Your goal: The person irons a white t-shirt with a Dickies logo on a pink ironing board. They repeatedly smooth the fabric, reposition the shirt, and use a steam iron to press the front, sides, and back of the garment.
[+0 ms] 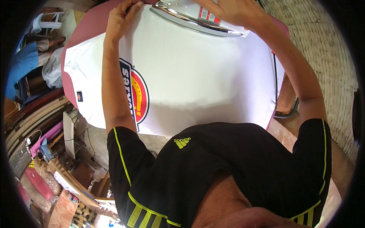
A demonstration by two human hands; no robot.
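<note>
Toward the surface's [81,29] far edge, your left hand [122,14] bends, fingers drawn together. Your right hand [238,12] overlies the iron [182,19], grip indeterminable.

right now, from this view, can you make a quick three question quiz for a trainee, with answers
1. Which hand is at the iron: a) left, b) right?
2. True or false: the colourful print is fully in view, with nothing in front of it.
3. Fill in: the white cloth lies on a ____ board.

Key
1. b, the right hand.
2. False: the left forearm hides part of the print.
3. Dusky pink.
</note>
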